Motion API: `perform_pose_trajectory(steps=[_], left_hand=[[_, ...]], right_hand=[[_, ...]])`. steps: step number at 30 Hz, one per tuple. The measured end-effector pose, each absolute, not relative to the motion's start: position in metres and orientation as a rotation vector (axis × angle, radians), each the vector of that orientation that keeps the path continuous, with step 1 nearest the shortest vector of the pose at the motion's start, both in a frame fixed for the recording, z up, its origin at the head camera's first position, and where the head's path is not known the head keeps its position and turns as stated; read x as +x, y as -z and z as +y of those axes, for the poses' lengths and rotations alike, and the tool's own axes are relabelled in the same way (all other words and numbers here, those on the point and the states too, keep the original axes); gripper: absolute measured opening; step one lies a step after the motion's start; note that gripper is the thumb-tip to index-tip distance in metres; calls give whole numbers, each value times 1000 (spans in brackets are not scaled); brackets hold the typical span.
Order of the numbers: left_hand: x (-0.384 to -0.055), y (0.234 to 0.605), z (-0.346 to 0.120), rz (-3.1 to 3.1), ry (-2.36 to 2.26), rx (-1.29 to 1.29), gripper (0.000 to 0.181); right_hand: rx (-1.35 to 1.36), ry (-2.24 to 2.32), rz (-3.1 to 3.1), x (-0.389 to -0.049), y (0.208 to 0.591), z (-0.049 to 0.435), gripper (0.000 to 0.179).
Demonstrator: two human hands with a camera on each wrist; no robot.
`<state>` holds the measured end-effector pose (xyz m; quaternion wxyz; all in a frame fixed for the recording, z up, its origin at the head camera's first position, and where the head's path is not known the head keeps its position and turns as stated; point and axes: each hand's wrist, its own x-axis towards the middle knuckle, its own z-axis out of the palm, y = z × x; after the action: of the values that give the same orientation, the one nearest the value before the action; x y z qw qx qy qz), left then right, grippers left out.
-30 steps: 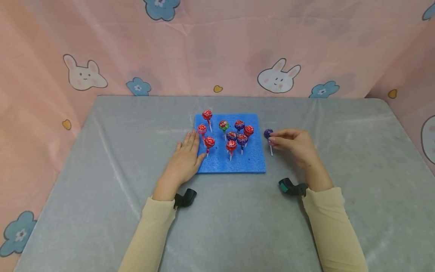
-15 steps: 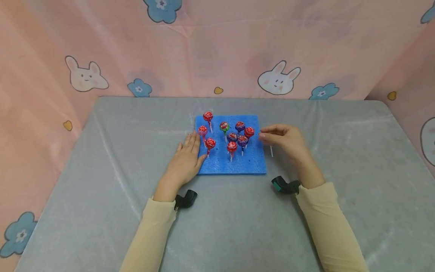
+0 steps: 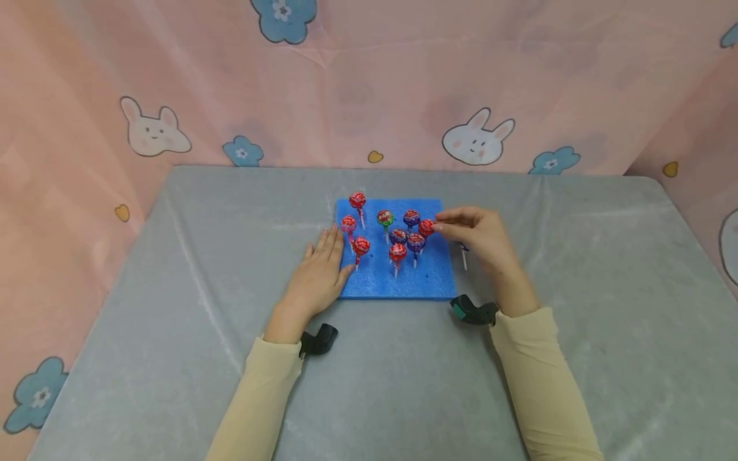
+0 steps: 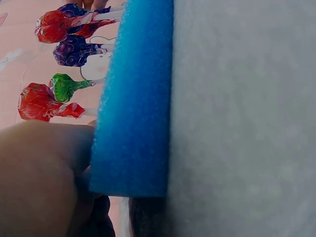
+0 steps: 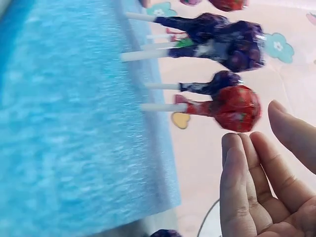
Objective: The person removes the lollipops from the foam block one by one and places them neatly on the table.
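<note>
A blue foam board [image 3: 380, 285] holds several wrapped lollipops stuck upright by their white sticks. My left hand [image 3: 314, 278] lies flat along its left edge, the thumb on the board. At the right edge, my right hand [image 3: 487, 240] reaches to a red lollipop [image 3: 425, 227]. In the right wrist view, thumb and fingers stand apart just beside that red lollipop [image 5: 239, 109], pinching nothing. A purple lollipop [image 3: 464, 257] lies on the table right of the board, its head mostly hidden under the right hand.
Red, purple and green lollipops cluster near the red one, including a green lollipop [image 3: 384, 218]; red ones such as the front-left lollipop [image 3: 360, 246] stand beside the left hand. The grey table [image 3: 173, 288] meets a pink patterned curtain [image 3: 323, 109] behind.
My right hand has let go of the purple lollipop lying on the table and moved left to the red lollipop at the board's right side. My left hand keeps its place.
</note>
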<state>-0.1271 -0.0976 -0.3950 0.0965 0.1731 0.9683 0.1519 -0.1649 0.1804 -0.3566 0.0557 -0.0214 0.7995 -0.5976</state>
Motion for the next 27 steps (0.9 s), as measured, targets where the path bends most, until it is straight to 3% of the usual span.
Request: perform_pose_trajectory(steps=[27], left_hand=[[-127,396,-97,2864,-476,511,67]], right_hand=[[-96,1802,2398,-166,372,176,36]])
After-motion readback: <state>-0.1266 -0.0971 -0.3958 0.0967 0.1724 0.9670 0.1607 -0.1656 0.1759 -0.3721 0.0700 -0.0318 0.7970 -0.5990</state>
